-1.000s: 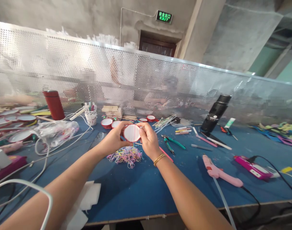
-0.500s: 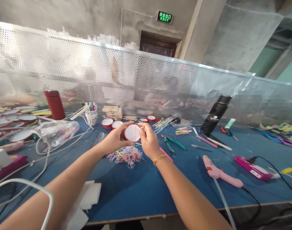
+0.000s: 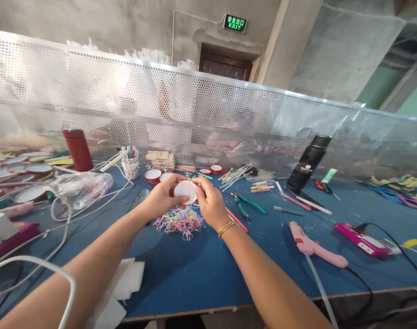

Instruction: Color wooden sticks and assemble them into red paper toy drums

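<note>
Both my hands hold a small red-rimmed drum (image 3: 185,192) with a white round face in the head view. A thin red line crosses its face. My left hand (image 3: 165,194) grips the left edge, with the thumb lying on the face. On the right rim, my right hand (image 3: 209,196) pinches with thumb and fingers; a gold bracelet (image 3: 226,228) is on that wrist. Just below the hands lies a pile of coloured rubber bands (image 3: 179,224). Beyond the left hand, small red drums (image 3: 152,176) stand on the blue table (image 3: 194,274).
Right of the hands lie green-handled pliers (image 3: 245,205), a pink glue gun (image 3: 314,249) and a magenta power strip (image 3: 362,241). A black bottle (image 3: 307,162) and a red bottle (image 3: 77,150) stand farther back. White cables (image 3: 66,237) cross the left side; a perforated metal screen (image 3: 208,114) borders the back.
The drum has moved slightly left and tilted, its face now looking flatter. My left thumb has come onto the face, and the right hand has shifted left along the rim.
</note>
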Demonstrator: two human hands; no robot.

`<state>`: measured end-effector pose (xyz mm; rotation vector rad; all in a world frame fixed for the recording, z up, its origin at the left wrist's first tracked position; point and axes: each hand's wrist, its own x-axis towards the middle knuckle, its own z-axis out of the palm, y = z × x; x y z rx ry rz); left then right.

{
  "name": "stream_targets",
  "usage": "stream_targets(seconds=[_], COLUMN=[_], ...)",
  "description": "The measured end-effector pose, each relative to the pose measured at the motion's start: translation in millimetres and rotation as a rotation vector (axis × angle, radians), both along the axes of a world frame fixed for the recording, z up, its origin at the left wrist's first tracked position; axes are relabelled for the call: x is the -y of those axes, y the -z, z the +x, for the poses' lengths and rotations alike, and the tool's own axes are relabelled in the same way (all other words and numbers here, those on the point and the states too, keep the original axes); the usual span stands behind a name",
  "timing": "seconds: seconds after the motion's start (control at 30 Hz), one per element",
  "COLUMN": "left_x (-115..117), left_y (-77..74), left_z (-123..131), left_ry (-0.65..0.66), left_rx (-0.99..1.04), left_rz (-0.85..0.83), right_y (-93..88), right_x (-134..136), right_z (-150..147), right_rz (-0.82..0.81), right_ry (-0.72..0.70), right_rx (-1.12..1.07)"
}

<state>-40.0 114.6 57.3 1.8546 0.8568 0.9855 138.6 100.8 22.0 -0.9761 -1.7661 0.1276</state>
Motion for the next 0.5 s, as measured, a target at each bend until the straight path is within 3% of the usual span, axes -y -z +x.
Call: stream_targets(seconds=[0.23,0.4,0.5], left_x=[-0.8,-7.3,-8.6], left_y=[2.0,5.9,7.5], left_z=[0.3,-0.7,-0.9], left_ry=[-0.053,-0.141,-0.099], left_rx=[-0.005,-0.005,-0.023], left_rz=[-0.034,0.099,0.127], right_y=[-1.1,-1.0,-0.7], right_x=[2.3,2.5,2.0], right_z=[-2.2,-3.5,-3.6], right_rz=[0.005,-0.003,0.003], right_ry=[-0.04,-0.046,-0.04], right_rx=[0.002,-0.001,-0.011])
